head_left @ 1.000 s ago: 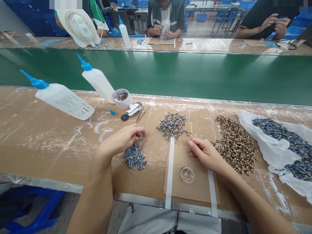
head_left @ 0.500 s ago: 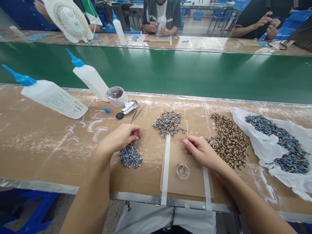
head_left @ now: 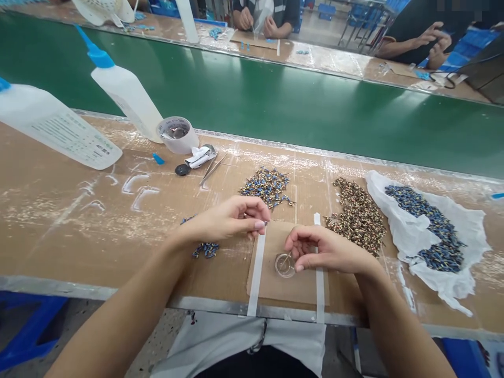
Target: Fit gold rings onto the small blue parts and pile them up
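My left hand hovers over the taped cardboard pad, fingertips pinched on a tiny part I cannot make out. Behind its wrist lies a small pile of blue parts. My right hand is curled beside a small clear dish on the pad, holding a thin stick whose tip rests in the dish. A pile of blue-and-gold parts lies just beyond both hands.
A heap of gold rings and a white bag with blue parts lie at the right. Two squeeze bottles, a tape roll and tweezers sit at the left. A green conveyor runs behind; other people work across it.
My left hand left the small blue pile and moved right to the pad, pinching a part. My right hand shifted down to the dish. The camera tilted downward.
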Available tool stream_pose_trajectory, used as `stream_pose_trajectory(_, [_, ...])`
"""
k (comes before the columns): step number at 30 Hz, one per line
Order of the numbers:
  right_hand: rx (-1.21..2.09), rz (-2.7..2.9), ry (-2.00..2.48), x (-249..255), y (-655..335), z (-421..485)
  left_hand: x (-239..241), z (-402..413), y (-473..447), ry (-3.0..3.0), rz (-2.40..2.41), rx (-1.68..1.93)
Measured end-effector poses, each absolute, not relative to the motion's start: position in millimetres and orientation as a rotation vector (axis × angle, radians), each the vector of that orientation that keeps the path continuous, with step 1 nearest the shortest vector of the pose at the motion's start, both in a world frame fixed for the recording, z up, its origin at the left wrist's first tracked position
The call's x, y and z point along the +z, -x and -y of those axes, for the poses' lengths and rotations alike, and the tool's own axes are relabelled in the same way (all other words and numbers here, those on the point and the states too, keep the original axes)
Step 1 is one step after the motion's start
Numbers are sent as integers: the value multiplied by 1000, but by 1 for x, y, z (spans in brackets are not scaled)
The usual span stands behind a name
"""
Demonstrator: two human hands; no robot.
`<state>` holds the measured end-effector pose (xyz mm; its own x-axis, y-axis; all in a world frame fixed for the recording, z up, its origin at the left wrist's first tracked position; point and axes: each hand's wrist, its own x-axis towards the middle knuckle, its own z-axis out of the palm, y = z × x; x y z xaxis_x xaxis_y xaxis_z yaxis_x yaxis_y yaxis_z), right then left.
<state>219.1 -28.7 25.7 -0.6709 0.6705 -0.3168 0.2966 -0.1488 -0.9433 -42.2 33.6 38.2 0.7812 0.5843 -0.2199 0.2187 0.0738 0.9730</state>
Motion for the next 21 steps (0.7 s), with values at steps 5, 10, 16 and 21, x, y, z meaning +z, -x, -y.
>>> stream_pose_trajectory(5, [1684, 1957, 1168, 25, -215, 28, 20, -30, 27, -1305, -636, 317])
stream_pose_trajectory(10, [1535, 2119, 1030, 30, -211, 31, 12, -30, 25, -1287, -658, 286])
stream_pose_trajectory(16, [1387, 2138, 1177, 32, -210, 36, 8, -27, 20, -1436, -593, 195])
stream_pose_trajectory(21, [1484, 2051, 1260, 27, -209, 35, 2, -26, 15, -1368, -601, 239])
